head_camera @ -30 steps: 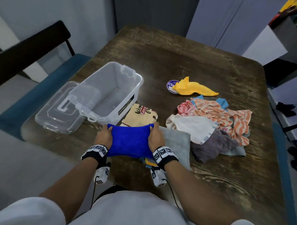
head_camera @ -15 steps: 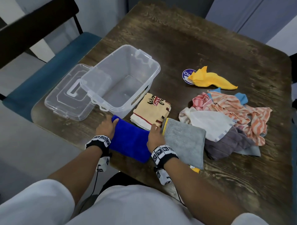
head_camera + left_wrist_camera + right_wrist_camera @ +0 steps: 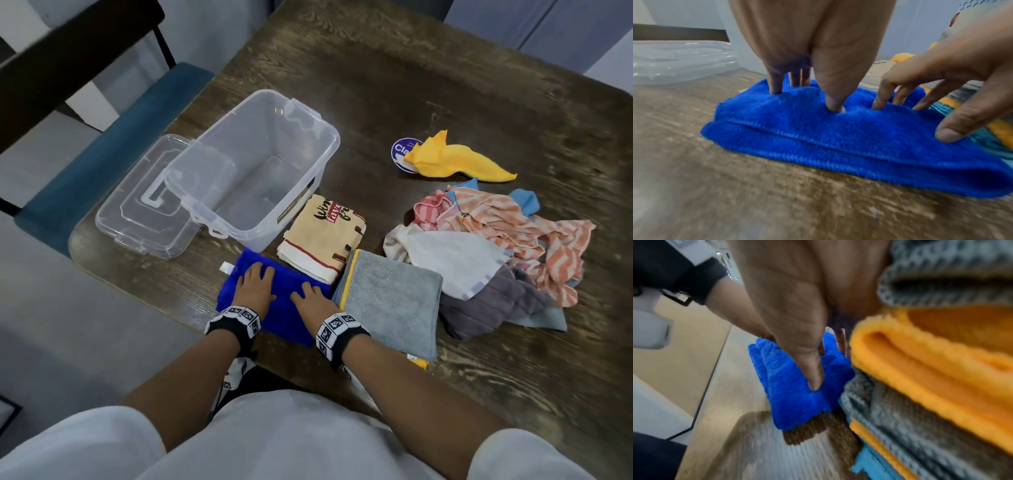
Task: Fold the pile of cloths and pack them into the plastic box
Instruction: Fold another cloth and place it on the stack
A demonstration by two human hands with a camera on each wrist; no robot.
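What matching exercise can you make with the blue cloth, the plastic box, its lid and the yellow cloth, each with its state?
1. blue cloth
2. plastic box
3. lid
4. yellow cloth

A. crumpled, partly on a round sticker
B. empty, uncovered
C. pressed under left hand and right hand
D. flat on the table beside the box

Pairs: 1-C, 2-B, 3-D, 4-A.

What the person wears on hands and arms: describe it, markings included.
The left hand and right hand are bare, with no gloves. Each wrist carries a black band set with white squares printed with black coded patterns: left wristband, right wristband. A white unit with the same patterns hangs under the left wrist. Forearms are uncovered; white short sleeves cover the upper arms.
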